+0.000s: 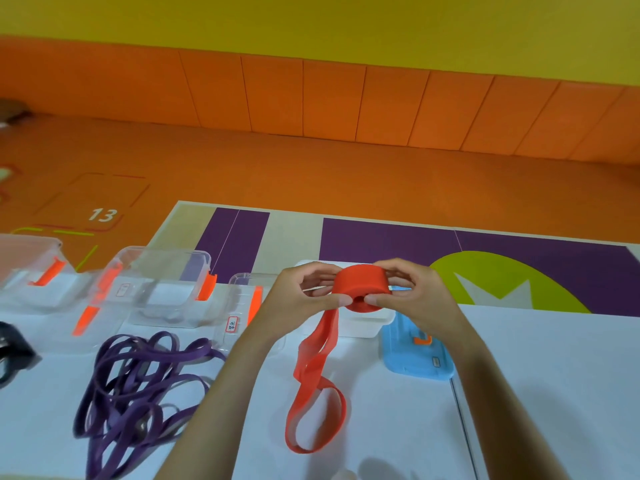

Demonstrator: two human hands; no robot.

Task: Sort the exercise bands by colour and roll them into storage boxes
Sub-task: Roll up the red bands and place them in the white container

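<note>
Over the tabletop (536,393) the red band (306,368) hung its tail from the roll (360,282) toward the person, long axis near-to-far. The left hand (298,299) and right hand (419,299), equally near, pinched the roll at either side, fingers curled.

Matt rubbery red band (358,287), clear glossy plastic boxes (162,282) (orange clips)

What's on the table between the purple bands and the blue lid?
Head view: the loose tail of the red band, with the left forearm crossing above.
</note>
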